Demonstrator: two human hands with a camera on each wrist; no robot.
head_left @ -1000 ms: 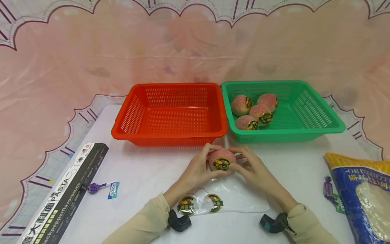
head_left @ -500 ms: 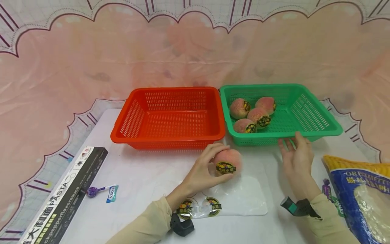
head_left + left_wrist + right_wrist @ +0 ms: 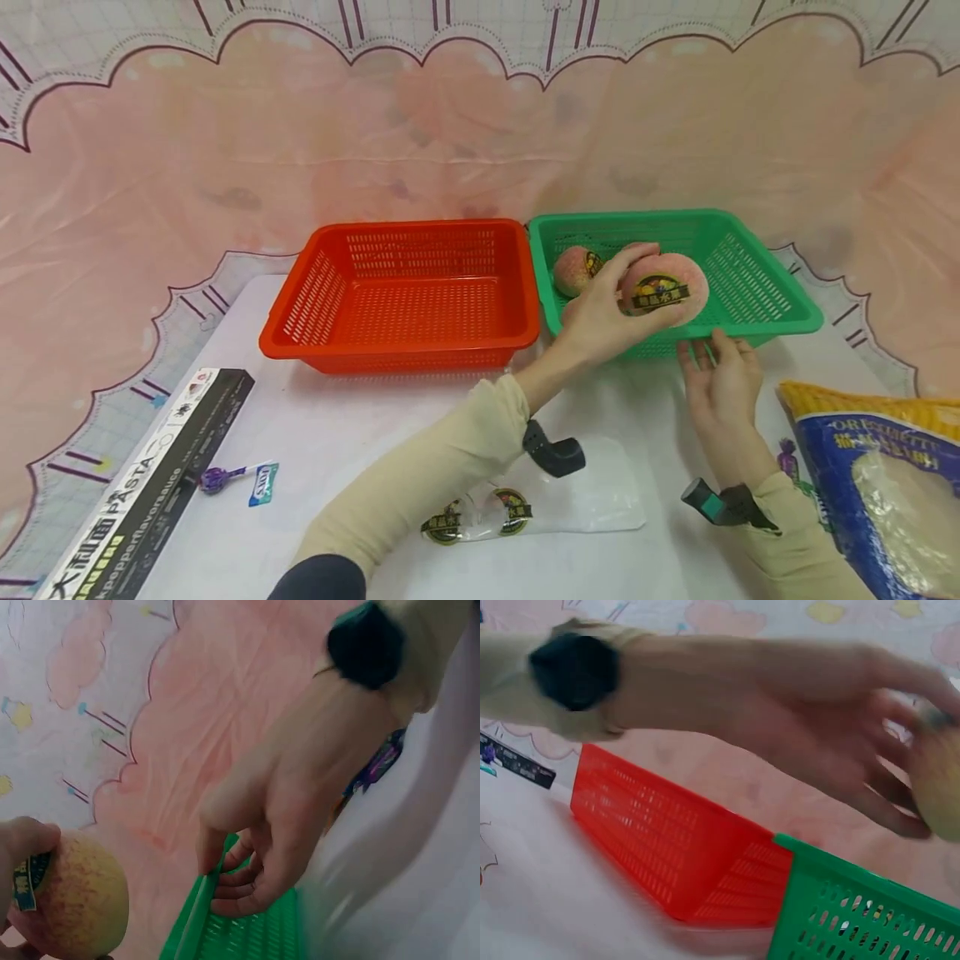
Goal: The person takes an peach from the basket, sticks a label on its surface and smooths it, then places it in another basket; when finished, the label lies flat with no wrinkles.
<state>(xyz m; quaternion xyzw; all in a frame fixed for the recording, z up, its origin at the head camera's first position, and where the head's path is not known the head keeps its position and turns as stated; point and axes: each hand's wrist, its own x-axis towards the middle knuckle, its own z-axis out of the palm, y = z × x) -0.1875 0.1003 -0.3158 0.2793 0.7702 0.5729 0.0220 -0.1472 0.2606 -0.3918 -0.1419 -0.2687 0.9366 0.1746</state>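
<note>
My left hand (image 3: pixel 600 317) holds a pinkish peach (image 3: pixel 671 292) with a black-and-gold sticker above the green basket (image 3: pixel 787 327). Thumb and fingers wrap the fruit's left side. At the basket's front rim is my right hand (image 3: pixel 723 396); in the left wrist view that hand (image 3: pixel 274 799) grips the rim between thumb and curled fingers. Another stickered peach (image 3: pixel 573 271) lies in the basket's left part, and the other peaches there are mostly hidden behind my left hand. The right wrist view catches the held peach (image 3: pixel 941 780) at its edge.
A red basket (image 3: pixel 420 342) stands left of the green one. Clear plastic packaging (image 3: pixel 585 500) lies in front of me. A pasta box (image 3: pixel 161 475), a lollipop (image 3: pixel 217 478) and a small blue packet (image 3: pixel 263 485) are at left; a blue-and-yellow bag (image 3: pixel 885 483) is at right.
Both hands were on the peach near the table's middle. The right hand let go and went to the green basket's rim; the left then carried the peach up and right over that basket.
</note>
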